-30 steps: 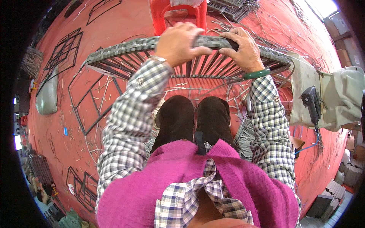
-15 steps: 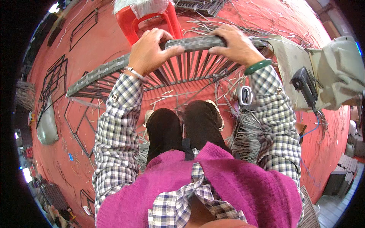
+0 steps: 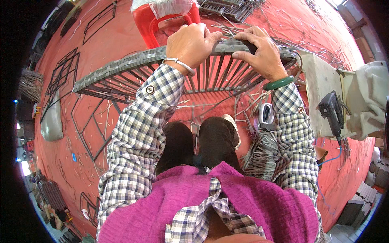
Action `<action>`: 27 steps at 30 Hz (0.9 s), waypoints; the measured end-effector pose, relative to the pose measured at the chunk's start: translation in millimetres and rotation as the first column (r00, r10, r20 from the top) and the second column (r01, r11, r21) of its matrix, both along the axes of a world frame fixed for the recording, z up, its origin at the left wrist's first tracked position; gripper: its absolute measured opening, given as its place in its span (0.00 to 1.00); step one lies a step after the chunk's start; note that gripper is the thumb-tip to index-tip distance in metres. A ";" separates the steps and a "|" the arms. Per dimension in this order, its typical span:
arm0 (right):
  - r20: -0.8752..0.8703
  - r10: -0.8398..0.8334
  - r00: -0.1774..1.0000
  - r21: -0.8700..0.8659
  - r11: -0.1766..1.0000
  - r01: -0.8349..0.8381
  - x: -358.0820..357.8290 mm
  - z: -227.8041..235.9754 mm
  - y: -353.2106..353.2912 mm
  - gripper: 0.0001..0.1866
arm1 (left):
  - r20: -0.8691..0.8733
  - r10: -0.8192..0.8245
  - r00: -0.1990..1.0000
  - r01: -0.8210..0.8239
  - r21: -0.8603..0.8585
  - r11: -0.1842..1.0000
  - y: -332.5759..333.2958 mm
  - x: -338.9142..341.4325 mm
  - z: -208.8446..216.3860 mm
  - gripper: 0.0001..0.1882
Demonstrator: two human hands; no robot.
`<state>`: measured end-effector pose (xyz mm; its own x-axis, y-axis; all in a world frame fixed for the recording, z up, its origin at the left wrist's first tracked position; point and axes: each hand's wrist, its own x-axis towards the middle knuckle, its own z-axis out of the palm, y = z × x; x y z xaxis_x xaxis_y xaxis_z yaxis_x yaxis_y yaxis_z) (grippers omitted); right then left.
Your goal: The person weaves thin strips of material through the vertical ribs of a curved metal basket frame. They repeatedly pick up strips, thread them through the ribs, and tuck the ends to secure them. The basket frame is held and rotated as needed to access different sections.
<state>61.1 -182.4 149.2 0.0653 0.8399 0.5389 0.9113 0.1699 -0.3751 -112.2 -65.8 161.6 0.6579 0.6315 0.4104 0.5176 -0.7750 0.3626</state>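
Note:
Across the space before my knees stands a woven frame (image 3: 121, 67), its top rail wrapped in grey flat strips and dark bars fanning out below. My left hand (image 3: 190, 43) is closed over the rail near its middle, thumb pointing right. My right hand (image 3: 261, 50) grips the same rail a little to the right, fingers over the top and thumb on the near side. A short stretch of grey weave shows between the two hands. The left fingertips are hidden behind the rail.
A red plastic stool (image 3: 164, 22) stands just beyond the frame. At right, a black nail-gun-like tool (image 3: 333, 113) lies on a cloth-covered surface (image 3: 314, 77). Bundled grey strips (image 3: 261, 156) lie by my right leg. Bare metal frames (image 3: 87, 125) and strip scraps lie on the red floor.
My left hand has slid right along the rail, closer to my right hand. My right hand has shifted slightly right and down, its fingers still on the rail.

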 end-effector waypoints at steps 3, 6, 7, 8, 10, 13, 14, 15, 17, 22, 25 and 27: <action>-0.024 -0.004 1.000 0.054 0.999 0.005 -3.1 -3.7 -1.5 0.19 | 0.019 -0.022 1.000 0.022 -0.001 1.000 -3.3 -2.2 -0.8 0.22; 0.024 -0.021 0.999 0.038 0.999 0.020 -5.1 -5.3 -9.4 0.20 | -0.040 -0.096 0.995 0.097 0.044 0.994 -8.9 -8.2 -0.5 0.23; 0.042 0.007 0.999 0.043 0.999 -0.009 -4.9 -5.0 -14.8 0.21 | -0.032 -0.130 0.991 0.132 0.060 0.989 -11.7 -12.7 -0.3 0.26; 0.047 0.035 0.998 -0.034 0.999 -0.034 -2.4 -3.2 -21.2 0.26 | -0.045 -0.173 0.984 0.177 0.113 0.978 -14.8 -17.2 0.2 0.26; 0.151 -0.092 0.984 -0.126 0.986 0.112 6.5 1.2 -39.2 0.31 | -0.120 -0.215 0.969 0.232 0.157 0.960 -22.4 -25.3 -0.6 0.27; 0.279 -0.302 0.912 -0.356 0.849 0.390 21.4 7.2 -78.6 0.34 | -0.258 -0.227 0.939 0.267 0.132 0.955 -34.9 -38.4 -3.0 0.26; 0.199 -0.225 0.954 -0.321 0.905 0.280 22.3 7.1 -90.6 0.32 | -0.252 -0.254 0.934 0.296 0.145 0.944 -38.5 -43.4 -3.5 0.25; 0.149 -0.256 0.955 -0.375 0.879 0.294 18.4 5.8 -99.4 0.30 | -0.249 -0.281 0.927 0.325 0.157 0.933 -43.0 -49.7 -3.8 0.24; 0.198 -0.223 0.955 -0.265 0.925 0.271 4.5 4.8 -118.0 0.29 | -0.256 -0.294 0.921 0.334 0.131 0.933 -47.8 -65.7 -1.9 0.22; 0.247 -0.126 0.961 -0.229 0.956 0.184 -24.7 14.7 -145.0 0.27 | -0.268 -0.345 0.900 0.382 0.100 0.919 -37.1 -82.8 5.5 0.22; 0.249 -0.093 0.964 -0.220 0.964 0.150 -24.9 16.8 -142.8 0.25 | -0.289 -0.338 0.896 0.378 0.095 0.921 -32.7 -86.9 4.4 0.22; 0.217 -0.040 0.975 -0.233 0.968 0.092 -28.5 14.1 -138.5 0.25 | -0.318 -0.338 0.886 0.384 0.092 0.919 -29.9 -90.1 2.4 0.22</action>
<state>32.6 -320.9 163.3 0.0329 0.9438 0.3289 0.9796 0.0348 -0.1979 -202.3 -95.7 164.0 0.9322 0.2745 0.2358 0.2560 -0.9608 0.1065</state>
